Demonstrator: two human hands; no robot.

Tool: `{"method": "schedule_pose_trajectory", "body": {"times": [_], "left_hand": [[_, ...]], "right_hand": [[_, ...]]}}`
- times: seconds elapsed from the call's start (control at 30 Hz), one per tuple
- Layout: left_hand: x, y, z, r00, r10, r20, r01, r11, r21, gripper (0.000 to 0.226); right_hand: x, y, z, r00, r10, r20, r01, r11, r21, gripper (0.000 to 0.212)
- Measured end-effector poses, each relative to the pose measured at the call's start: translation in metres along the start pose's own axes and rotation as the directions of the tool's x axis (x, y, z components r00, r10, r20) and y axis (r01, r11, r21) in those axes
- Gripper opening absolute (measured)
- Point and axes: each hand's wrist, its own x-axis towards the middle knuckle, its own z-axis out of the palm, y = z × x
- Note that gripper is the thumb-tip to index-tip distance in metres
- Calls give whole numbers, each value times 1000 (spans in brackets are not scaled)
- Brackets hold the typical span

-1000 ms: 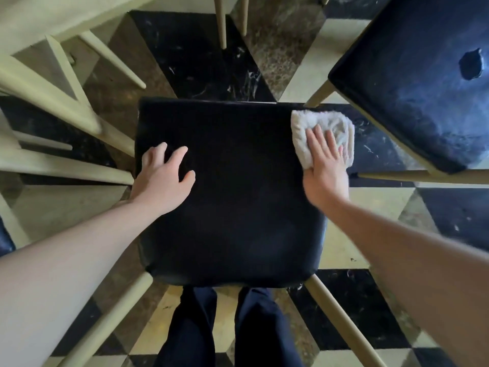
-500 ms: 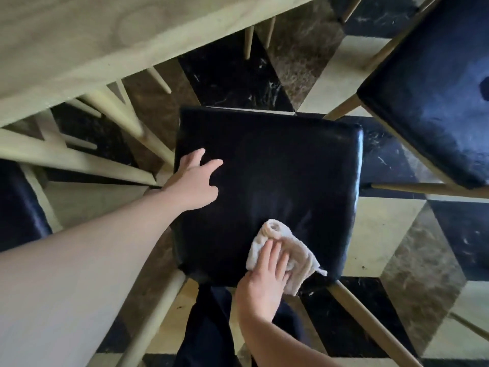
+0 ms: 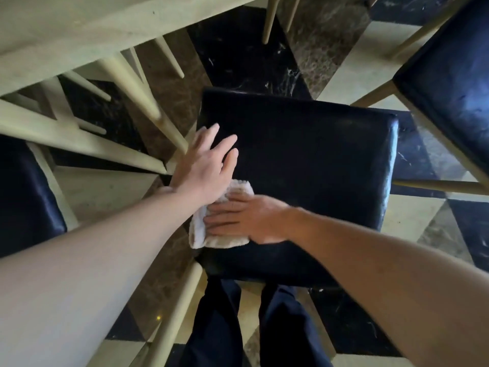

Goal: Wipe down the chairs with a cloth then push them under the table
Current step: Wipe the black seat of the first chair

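Down at far left of the frame, part of a dark blue cushioned chair seat [image 3: 25,197], beside pale wooden chair legs and rungs [image 3: 79,144]. Across the upper left, the underside edge of a pale wooden table [image 3: 79,35]. Left of centre, left hand [image 3: 205,165] laid flat, fingers spread and gripping nothing, on the left edge of the black padded square chair seat [image 3: 312,165]. Just below it, touching, a folded off-white terry cloth [image 3: 211,234] at the seat's lower-left corner, slightly overhanging the edge. On the cloth, right hand [image 3: 246,219], open and flat, palm down, fingers pointing toward frame left, pressing rather than clutching. Below centre, dark trouser legs [image 3: 219,327] over black, cream and brown marble floor tiles [image 3: 370,62]. At upper right, a second dark blue cushioned chair seat [image 3: 449,75] on pale legs, near but apart.
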Motion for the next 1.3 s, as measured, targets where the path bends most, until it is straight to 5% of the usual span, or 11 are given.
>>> {"method": "schedule_pose_trajectory", "body": {"times": [0.23, 0.4, 0.57, 0.63, 0.67, 0.73, 0.8, 0.97, 1.17, 1.23, 1.3], "left_hand": [[-10, -21, -3, 999, 32, -41, -28, 995, 101, 54], [-14, -20, 6, 998, 15, 58, -25, 983, 181, 58], [-13, -2, 15, 974, 135, 180, -180, 946, 268, 62], [-18, 0, 20, 972, 67, 226, -121, 965, 233, 64], [-19, 9, 21, 966, 48, 255, -108, 968, 228, 66], [-24, 16, 30, 938, -4, 347, -101, 954, 283, 71], [-28, 20, 28, 900, -47, 433, -130, 920, 370, 80], [-42, 26, 37, 880, -117, 460, -109, 893, 436, 84], [-56, 51, 38, 917, -122, 381, 6, 957, 292, 75], [-65, 56, 39, 920, -138, 368, 64, 977, 205, 72], [-80, 86, 17, 946, -118, 302, 75, 986, 150, 68]], "right_hand": [[-22, 97, -39, 903, 407, -140, -408, 913, 22, 81], [-83, 110, -37, 518, 816, -256, -748, 577, 326, 87], [-122, 38, -7, 155, 974, -168, -850, 218, 479, 93], [-99, -5, 4, 198, 974, -111, -842, 227, 489, 90], [-93, -26, 3, 281, 954, -102, -827, 294, 479, 87], [-76, -63, 10, 571, 813, -117, -697, 555, 454, 81], [-65, -91, 15, 731, 664, -157, -564, 718, 408, 78], [-71, -102, 21, 839, 545, -7, -490, 759, 428, 68], [-75, -100, -10, 755, 646, 117, -585, 581, 566, 77], [-71, -104, -23, 628, 754, 194, -613, 325, 720, 76], [-95, -106, -72, 383, 863, 330, -603, -37, 797, 67]]}}
